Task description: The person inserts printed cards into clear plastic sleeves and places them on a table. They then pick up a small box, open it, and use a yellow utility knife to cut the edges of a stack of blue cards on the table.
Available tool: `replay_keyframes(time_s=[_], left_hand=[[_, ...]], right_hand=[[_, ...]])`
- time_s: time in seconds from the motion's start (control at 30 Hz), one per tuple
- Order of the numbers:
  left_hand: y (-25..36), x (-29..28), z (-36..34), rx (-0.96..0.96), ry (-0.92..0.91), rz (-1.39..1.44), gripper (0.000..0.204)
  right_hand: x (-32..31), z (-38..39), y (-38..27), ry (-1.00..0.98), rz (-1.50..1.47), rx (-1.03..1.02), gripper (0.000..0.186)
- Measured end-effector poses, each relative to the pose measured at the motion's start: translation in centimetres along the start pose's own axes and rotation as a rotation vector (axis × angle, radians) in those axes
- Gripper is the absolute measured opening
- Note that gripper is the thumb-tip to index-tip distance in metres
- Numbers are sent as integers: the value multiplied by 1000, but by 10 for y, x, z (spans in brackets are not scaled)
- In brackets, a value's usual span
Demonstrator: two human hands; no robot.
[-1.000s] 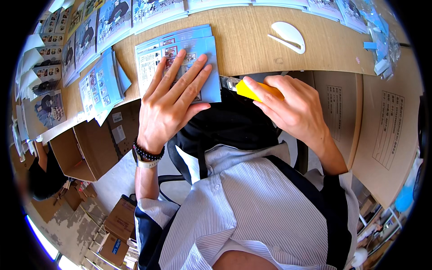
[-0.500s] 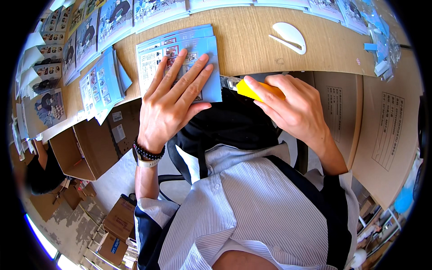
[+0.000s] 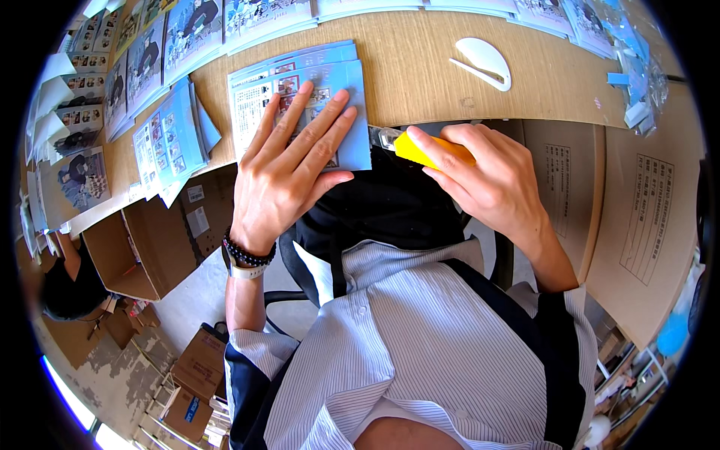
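My left hand (image 3: 289, 157) lies flat with spread fingers on a stack of blue printed cards (image 3: 352, 82) at the table's near edge. The lower corner of the stack sticks out past that edge. In my right hand (image 3: 487, 165) is a yellow utility knife (image 3: 431, 150), gripped with the thumb and fingers wrapped round its body. Its metal head points left, close to the right side of the stack; whether the blade touches the cards I cannot tell. To the upper right, a white letter opener (image 3: 486, 64) rests on the wooden table (image 3: 412, 90).
Several piles of printed sheets (image 3: 191, 37) line the far side and left of the table, with a smaller blue pile (image 3: 169, 139) beside my stack. Clear plastic wrapping (image 3: 637, 75) lies at the far right. Large cardboard boxes (image 3: 641, 210) stand at my right. A co-worker's arm (image 3: 69, 259) shows at far left.
The stack under my left hand has shifted very slightly to the right. My right hand and the knife hold nearly the same place.
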State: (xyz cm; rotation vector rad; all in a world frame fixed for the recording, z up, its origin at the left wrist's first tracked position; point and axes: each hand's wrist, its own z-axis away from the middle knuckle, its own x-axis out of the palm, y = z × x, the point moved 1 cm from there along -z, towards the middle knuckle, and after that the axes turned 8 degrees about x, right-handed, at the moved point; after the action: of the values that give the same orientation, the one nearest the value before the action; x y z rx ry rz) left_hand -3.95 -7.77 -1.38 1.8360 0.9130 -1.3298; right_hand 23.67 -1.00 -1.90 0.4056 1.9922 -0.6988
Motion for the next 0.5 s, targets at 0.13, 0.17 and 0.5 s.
replay_keyframes(time_s=[0.13,0.17,0.5], left_hand=[[0,0,1,-3,4,8,76],[0,0,1,-2,3,8,76],[0,1,1,-1,2,6,76]], right_hand=[[-1,0,-2,-15,6,-1,62],[-2,1,-2,-21,6,4,62],[-4,5,-3,-17,-7,-10,65]])
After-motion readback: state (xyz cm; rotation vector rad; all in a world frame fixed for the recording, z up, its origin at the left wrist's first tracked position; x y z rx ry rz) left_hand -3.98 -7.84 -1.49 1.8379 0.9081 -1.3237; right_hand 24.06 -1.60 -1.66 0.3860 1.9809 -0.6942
